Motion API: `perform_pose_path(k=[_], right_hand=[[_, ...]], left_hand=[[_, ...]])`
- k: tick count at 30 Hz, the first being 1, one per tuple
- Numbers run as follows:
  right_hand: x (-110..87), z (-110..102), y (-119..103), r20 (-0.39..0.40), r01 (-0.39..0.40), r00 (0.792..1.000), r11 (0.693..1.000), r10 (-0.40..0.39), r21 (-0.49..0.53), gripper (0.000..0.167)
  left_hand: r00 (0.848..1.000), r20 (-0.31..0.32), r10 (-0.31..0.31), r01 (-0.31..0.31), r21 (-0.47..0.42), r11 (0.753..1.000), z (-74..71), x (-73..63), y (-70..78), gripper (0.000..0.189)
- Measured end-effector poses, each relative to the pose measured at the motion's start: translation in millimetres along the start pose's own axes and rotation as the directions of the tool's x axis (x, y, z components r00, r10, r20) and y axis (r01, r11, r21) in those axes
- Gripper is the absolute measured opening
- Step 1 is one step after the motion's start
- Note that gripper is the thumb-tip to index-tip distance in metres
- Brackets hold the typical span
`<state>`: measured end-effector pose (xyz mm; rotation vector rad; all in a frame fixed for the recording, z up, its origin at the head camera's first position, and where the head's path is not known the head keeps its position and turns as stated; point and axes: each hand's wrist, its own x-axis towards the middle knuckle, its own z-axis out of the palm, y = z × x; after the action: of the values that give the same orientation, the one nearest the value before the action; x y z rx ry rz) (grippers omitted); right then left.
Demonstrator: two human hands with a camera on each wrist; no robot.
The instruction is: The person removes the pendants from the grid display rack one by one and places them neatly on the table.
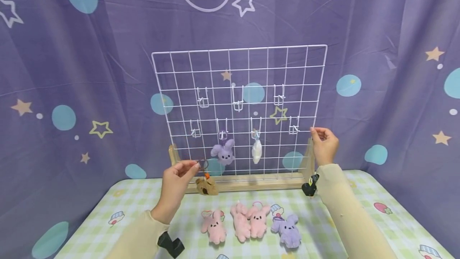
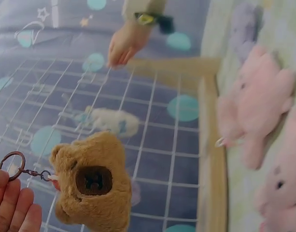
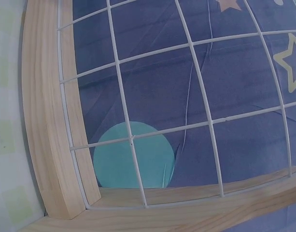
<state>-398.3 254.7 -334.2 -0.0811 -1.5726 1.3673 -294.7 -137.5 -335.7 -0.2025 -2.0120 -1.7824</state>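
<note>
My left hand pinches the metal ring of a brown plush bear keychain. The bear hangs by its short chain in front of the lower left of a white wire grid panel. At the panel's right edge, my right hand pinches the side wire just above the wooden stand. A purple bunny plush keychain and a white plush keychain hang from hooks in the lower row. The right wrist view shows grid wires and the stand, with no fingers in sight.
Several bare white hooks, such as one at upper middle, are on the grid. Pink plush keychains and a purple one lie on the checked tablecloth before the stand. A purple patterned curtain hangs behind.
</note>
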Motion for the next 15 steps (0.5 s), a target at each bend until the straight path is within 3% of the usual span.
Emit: perform_pose_path(k=[15], right_hand=[[0.1,0.7,-0.4,-0.005,-0.01,1.0,1.0,0.01,0.025,0.02]], left_hand=[[0.986,0.162,-0.024,0.029,-0.028,0.999,8.0,-53.4,-15.3,0.014]])
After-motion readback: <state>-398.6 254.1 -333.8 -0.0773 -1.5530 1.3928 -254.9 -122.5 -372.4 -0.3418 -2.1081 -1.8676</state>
